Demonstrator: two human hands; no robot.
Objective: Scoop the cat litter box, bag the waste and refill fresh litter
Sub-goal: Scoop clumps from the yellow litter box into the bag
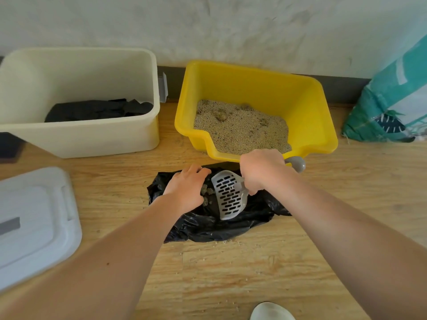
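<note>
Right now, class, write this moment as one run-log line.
phase: emptying scoop | right hand: grips scoop over black bag | left hand: holds bag edge | litter box: clumps unscooped

Light wood-plank floor (231, 273), running back to a dark skirting. Resting directly on it:
- back left, cream plastic bin (80, 139), upright;
- just right of that, yellow litter box (323, 125), low front lip facing the camera;
- in front of the box, touching its lip, crumpled black waste bag (208, 227);
- near left, translucent lid (34, 215), flat;
- far right, teal sack (388, 107), against the wall;
- stray litter grains (228, 240) beside the bag's near edge;
- bottom edge, toe of a white shoe (272, 311).
</note>
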